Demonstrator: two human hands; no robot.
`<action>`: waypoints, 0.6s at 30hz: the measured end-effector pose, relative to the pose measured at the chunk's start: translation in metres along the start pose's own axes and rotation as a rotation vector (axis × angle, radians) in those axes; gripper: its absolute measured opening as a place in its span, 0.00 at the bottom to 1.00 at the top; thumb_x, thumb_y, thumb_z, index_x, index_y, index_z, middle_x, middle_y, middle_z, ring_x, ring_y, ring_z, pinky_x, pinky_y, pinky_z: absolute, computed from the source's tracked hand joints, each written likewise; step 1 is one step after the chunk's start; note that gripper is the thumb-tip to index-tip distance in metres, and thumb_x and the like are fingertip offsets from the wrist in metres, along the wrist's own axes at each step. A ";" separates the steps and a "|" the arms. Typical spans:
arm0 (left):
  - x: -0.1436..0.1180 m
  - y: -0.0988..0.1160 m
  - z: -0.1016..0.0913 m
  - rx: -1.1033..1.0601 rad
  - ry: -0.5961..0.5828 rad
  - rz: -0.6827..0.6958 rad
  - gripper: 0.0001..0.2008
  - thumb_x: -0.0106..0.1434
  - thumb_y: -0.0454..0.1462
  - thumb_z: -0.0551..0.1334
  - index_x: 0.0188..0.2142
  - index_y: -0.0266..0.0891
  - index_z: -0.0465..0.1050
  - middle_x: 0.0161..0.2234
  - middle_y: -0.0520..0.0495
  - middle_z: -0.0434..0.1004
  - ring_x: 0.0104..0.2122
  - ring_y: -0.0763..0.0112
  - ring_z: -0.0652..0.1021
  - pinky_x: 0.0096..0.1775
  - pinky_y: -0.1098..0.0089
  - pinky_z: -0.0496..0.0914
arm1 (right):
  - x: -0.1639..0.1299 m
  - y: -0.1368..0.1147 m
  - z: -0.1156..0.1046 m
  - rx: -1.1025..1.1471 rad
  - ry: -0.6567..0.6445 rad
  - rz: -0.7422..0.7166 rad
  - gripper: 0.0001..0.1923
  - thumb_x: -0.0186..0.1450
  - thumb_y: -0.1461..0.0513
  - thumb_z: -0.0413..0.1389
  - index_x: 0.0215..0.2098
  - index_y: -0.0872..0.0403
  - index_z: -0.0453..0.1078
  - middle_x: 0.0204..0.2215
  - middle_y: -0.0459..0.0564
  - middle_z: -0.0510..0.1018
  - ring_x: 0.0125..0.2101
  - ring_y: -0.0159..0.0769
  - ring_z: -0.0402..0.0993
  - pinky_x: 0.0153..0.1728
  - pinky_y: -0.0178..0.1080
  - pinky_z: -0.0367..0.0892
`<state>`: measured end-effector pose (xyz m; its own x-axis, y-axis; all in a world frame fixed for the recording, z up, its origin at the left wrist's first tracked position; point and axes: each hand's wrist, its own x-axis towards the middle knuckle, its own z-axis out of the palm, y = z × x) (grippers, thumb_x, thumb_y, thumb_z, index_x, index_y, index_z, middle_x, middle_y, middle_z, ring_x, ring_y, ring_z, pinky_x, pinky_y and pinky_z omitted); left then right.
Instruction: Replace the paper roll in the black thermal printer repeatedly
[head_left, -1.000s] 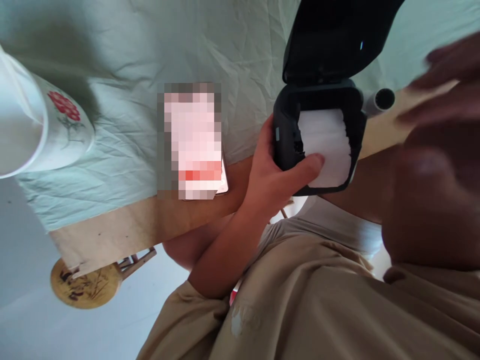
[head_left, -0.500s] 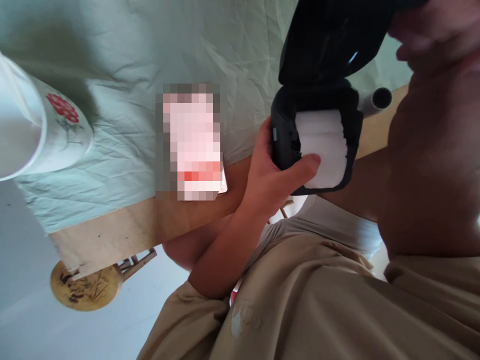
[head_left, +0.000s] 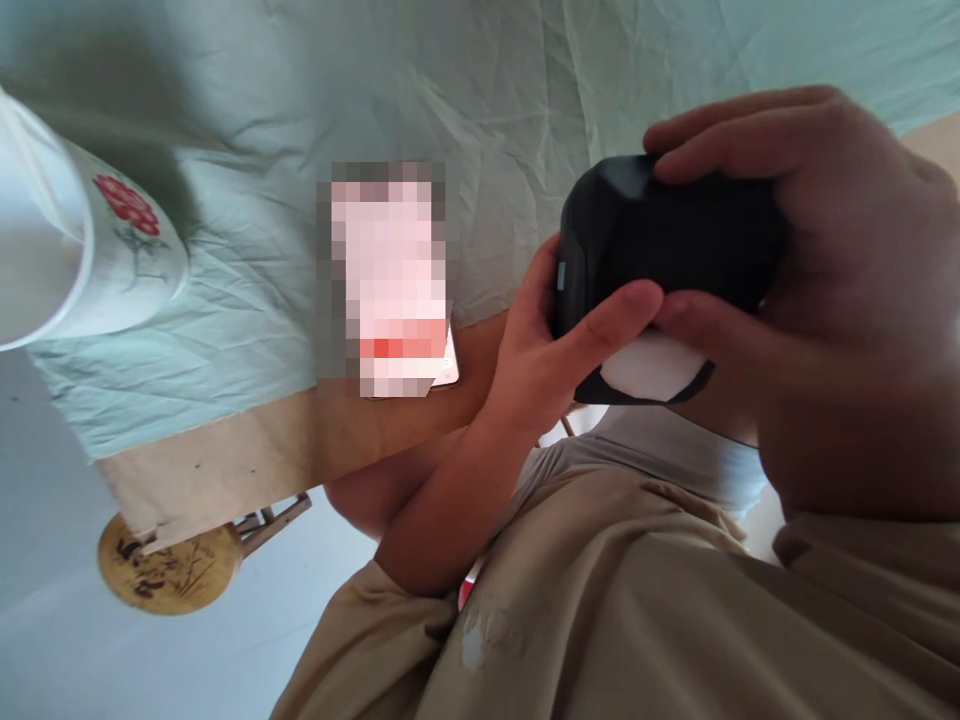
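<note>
A black portable thermal printer [head_left: 675, 230] is held between both hands over the table edge. My left hand [head_left: 551, 345] wraps its left side, the thumb lying across the front. My right hand [head_left: 832, 220] grips the lid from the right, fingers over the top and thumb near the left thumb. The lid is tilted down over the body. Below it, part of a white paper roll [head_left: 652, 368] still shows. Whether the lid is fully latched cannot be seen.
A phone [head_left: 394, 280], its screen blurred out, lies on the pale green cloth [head_left: 247, 300] left of the printer. Farther left is a white container [head_left: 139, 240] with a red flower. The wooden table edge [head_left: 225, 445] runs below, and a round stool [head_left: 165, 565] stands beneath.
The printer's lid, raised before with the paper roll exposed, has swung down over most of it. My right hand has come down with the lid and now lies closer to my left hand.
</note>
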<state>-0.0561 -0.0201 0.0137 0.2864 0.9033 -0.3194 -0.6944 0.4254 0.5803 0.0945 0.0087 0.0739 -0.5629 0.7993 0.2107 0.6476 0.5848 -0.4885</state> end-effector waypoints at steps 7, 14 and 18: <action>0.003 0.002 -0.001 -0.069 -0.019 0.051 0.12 0.58 0.38 0.68 0.41 0.41 0.70 0.30 0.53 0.70 0.27 0.80 0.71 0.27 0.78 0.65 | 0.003 -0.004 0.001 0.031 0.006 0.078 0.19 0.67 0.55 0.56 0.56 0.46 0.65 0.57 0.43 0.67 0.60 0.27 0.64 0.63 0.39 0.66; 0.004 -0.006 -0.001 -0.156 0.008 0.086 0.10 0.68 0.44 0.59 0.37 0.41 0.74 0.34 0.53 0.73 0.38 0.77 0.75 0.43 0.77 0.70 | -0.004 -0.006 -0.003 0.008 0.021 0.021 0.23 0.67 0.54 0.55 0.59 0.44 0.63 0.57 0.44 0.66 0.61 0.31 0.63 0.62 0.44 0.66; 0.006 -0.015 -0.004 -0.142 0.124 0.124 0.12 0.68 0.45 0.58 0.37 0.44 0.77 0.37 0.54 0.75 0.50 0.73 0.74 0.60 0.74 0.64 | -0.012 0.002 -0.003 0.000 0.068 -0.001 0.26 0.66 0.57 0.55 0.62 0.41 0.62 0.60 0.45 0.64 0.62 0.33 0.61 0.62 0.44 0.65</action>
<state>-0.0472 -0.0213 0.0001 0.1161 0.9307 -0.3468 -0.8080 0.2916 0.5120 0.1039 0.0002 0.0729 -0.5271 0.8065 0.2678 0.6471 0.5852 -0.4886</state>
